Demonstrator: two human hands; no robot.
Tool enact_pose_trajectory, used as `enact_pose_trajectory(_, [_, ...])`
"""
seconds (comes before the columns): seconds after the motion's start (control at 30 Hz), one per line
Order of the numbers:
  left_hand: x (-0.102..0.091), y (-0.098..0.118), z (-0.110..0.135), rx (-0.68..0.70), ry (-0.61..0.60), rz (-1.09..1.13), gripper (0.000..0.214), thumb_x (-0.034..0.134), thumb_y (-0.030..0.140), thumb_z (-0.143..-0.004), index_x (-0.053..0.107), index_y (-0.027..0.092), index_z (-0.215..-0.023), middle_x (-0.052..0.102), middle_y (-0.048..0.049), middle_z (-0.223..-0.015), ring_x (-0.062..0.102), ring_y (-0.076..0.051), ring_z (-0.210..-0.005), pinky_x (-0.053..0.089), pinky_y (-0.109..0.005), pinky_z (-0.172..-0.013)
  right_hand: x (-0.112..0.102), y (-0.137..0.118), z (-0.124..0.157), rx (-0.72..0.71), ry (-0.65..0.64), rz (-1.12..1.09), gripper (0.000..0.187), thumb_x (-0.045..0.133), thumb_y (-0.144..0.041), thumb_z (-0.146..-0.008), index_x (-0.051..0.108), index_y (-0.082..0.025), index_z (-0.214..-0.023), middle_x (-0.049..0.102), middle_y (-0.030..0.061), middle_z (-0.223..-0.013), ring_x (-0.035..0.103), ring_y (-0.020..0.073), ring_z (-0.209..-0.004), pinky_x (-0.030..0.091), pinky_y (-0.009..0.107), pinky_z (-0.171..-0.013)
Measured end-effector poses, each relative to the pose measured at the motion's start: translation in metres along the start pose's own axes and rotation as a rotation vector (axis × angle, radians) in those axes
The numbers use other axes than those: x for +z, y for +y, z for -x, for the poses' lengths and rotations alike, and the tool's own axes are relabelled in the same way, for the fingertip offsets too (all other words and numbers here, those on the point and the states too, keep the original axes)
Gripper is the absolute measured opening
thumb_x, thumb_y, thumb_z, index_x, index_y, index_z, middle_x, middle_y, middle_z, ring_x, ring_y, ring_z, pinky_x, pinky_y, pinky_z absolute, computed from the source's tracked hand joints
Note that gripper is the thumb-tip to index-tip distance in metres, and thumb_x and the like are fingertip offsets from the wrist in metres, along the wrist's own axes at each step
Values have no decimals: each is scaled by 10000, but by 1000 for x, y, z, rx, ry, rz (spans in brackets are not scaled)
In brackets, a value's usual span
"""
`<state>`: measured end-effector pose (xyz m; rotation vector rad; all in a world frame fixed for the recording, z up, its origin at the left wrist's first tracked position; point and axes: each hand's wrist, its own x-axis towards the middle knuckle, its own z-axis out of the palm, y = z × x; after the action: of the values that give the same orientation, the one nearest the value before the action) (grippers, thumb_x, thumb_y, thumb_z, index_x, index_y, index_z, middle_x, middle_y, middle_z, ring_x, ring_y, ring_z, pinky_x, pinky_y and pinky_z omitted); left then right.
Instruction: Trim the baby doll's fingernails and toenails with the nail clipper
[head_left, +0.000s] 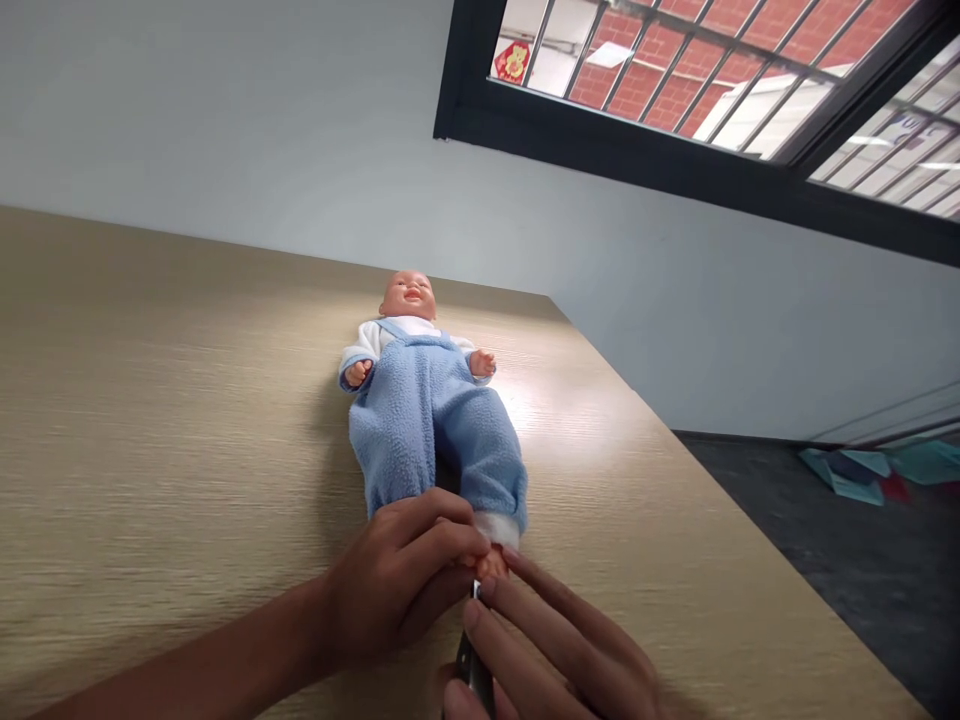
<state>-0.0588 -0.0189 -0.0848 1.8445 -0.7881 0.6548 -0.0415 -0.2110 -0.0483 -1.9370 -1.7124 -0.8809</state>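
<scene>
Gripping a small dark metal tool, perhaps nail clippers (474, 650), the right hand (559, 645) sits just beside the pink plastic foot (492, 565) clasped by the left hand (397, 580) of a baby doll in blue fleece overalls (420, 420), lying on a pale wood-grain tabletop (187, 400).

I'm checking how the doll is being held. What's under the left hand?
The doll's blue fleece trouser leg runs beneath the left hand. The end of that leg and its foot are covered, so they cannot be seen.

Your baby doll (420, 410) lies face-up on the wood-grain tabletop (187, 400) in blue fleece overalls (397, 440), its bare foot (491, 565) just beside a small dark tool (472, 660).
</scene>
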Motion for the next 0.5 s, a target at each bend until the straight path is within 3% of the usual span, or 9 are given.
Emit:
enact_pose_trajectory(0.23, [1,0,1,-19,11,19,140,500,146,-989,588,144,-1098,600,-75,-992,626,-141,-836,555,-223,-764,2,-2,-1,85,51,-69,416,774,-61,-778,702,-382,-1031,769,-93,-968,767,186,-915,629,309,-941])
enact_pose_trajectory(0.4, [1,1,-1,-4,28,7,157,480,209,-1012,590,147,-1105,604,-78,-975,630,-148,-829,562,-232,-752,6,-5,-2,31,4,99,324,743,-116,-822,702,-362,-1028,766,-82,-918,766,187,-906,631,320,-935])
enact_pose_trajectory(0.5, [1,1,-1,-13,21,2,150,496,182,-1002,592,135,-1107,603,-82,-974,627,-147,-833,556,-230,-767,4,-4,-6,61,54,36,256,706,-128,-853,697,-317,-1025,771,-46,-917,766,187,-897,628,313,-935])
